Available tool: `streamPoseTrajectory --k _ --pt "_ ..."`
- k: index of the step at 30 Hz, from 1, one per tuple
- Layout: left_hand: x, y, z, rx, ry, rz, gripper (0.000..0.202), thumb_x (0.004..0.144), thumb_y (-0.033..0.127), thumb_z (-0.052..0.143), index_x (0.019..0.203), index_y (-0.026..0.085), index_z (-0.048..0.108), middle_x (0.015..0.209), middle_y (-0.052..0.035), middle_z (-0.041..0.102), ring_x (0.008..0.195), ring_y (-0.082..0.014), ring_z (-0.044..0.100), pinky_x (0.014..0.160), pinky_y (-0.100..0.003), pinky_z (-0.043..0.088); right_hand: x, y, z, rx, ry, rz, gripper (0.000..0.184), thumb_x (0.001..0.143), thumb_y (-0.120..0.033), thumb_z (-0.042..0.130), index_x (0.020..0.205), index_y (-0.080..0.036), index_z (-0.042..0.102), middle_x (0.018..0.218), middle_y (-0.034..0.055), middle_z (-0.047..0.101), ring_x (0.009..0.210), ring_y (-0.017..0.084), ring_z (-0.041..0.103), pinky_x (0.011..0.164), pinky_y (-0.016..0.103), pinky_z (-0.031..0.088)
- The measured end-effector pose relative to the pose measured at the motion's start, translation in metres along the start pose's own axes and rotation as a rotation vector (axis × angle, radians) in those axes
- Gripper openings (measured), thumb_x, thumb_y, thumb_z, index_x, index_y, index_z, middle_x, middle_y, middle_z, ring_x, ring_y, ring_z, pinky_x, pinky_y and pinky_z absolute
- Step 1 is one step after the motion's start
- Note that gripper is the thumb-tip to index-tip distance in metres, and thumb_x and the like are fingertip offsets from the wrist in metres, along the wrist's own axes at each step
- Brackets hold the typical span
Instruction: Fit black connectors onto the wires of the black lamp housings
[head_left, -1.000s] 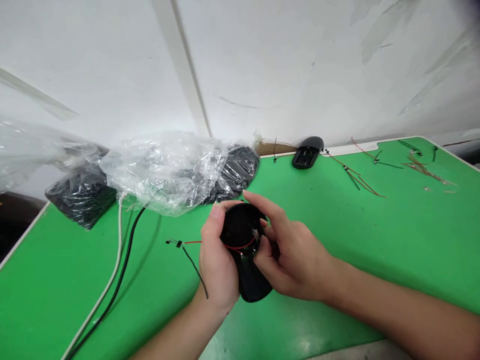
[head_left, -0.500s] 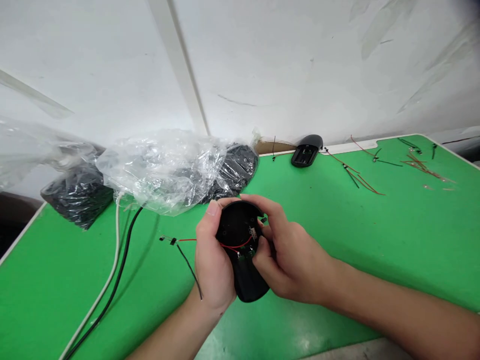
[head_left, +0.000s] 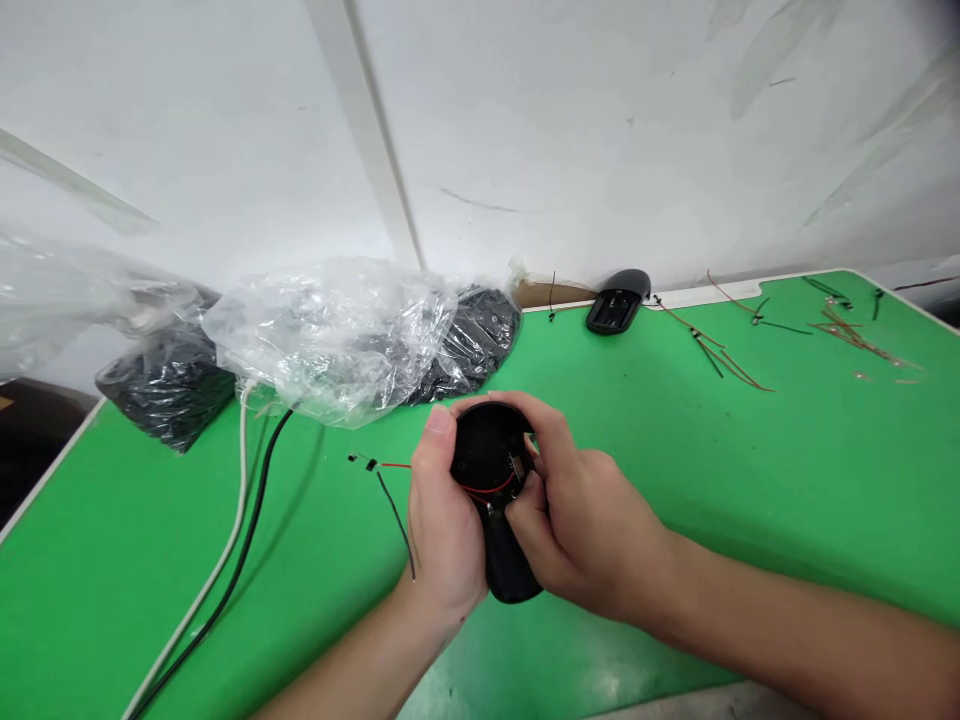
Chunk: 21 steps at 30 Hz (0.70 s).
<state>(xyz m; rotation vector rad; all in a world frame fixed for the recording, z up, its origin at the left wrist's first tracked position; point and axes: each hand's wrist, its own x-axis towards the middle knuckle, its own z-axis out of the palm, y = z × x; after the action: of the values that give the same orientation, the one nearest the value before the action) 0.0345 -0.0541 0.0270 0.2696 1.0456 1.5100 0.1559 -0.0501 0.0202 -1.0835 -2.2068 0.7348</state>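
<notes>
Both hands hold a black mouse-shaped shell above the green table, its hollow inside facing up. My left hand wraps its left side, thumb on the rim. My right hand curls over the right side, with index finger across the top edge and thumb pressing inside near a small connector. A red wire crosses the inside. A red and black lead with a small plug trails out to the left over the table.
Clear plastic bags of black parts lie at the back left against the white wall. A white cable and a black cable run down the left side. Another black shell and loose wire scraps lie at the back right.
My right index finger has curled down over the shell's top edge. The hands and shell barely shifted.
</notes>
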Motion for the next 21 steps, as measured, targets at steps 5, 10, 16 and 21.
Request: streamPoseTrajectory --k 5,10,16,21 --pt "-0.002 0.003 -0.001 0.016 -0.045 -0.073 0.043 0.075 0.061 0.072 0.088 0.02 0.065 0.075 -0.0012 0.068 0.09 -0.0241 0.071 0.073 -0.028 0.056 -0.001 0.0 0.001 -0.075 0.02 -0.041 0.061 0.095 -0.02 0.036 0.15 -0.019 0.011 0.092 0.0067 0.07 0.056 0.021 0.065 0.049 0.029 0.042" --pt "-0.003 0.005 0.0 0.042 -0.052 -0.052 0.036 0.083 0.055 0.063 0.09 0.02 0.067 0.075 -0.0025 0.069 0.088 -0.0238 0.071 0.07 -0.028 0.056 0.001 0.004 0.001 -0.005 0.014 -0.051 0.068 0.093 -0.017 0.04 0.154 -0.019 0.01 0.078 0.0019 0.066 0.048 0.017 0.056 0.046 0.027 0.033" --pt "0.003 0.023 0.003 0.035 -0.126 -0.143 0.057 0.086 0.069 0.054 0.091 0.014 0.072 0.073 -0.0085 0.068 0.077 -0.0254 0.071 0.064 -0.03 0.056 0.001 0.009 -0.002 0.436 0.035 -0.088 0.072 0.097 -0.008 0.041 0.158 -0.027 0.009 0.067 -0.0075 0.049 0.051 0.01 0.046 0.052 0.024 0.036" --pt "0.009 0.036 0.005 0.123 -0.046 -0.117 0.062 0.096 0.066 0.04 0.101 0.014 0.073 0.07 -0.0078 0.067 0.072 -0.023 0.07 0.062 -0.029 0.055 0.004 0.013 -0.003 0.507 0.098 -0.09 0.058 0.101 -0.008 0.039 0.155 -0.027 0.028 0.069 -0.007 0.044 0.055 0.008 0.042 0.054 0.023 0.034"
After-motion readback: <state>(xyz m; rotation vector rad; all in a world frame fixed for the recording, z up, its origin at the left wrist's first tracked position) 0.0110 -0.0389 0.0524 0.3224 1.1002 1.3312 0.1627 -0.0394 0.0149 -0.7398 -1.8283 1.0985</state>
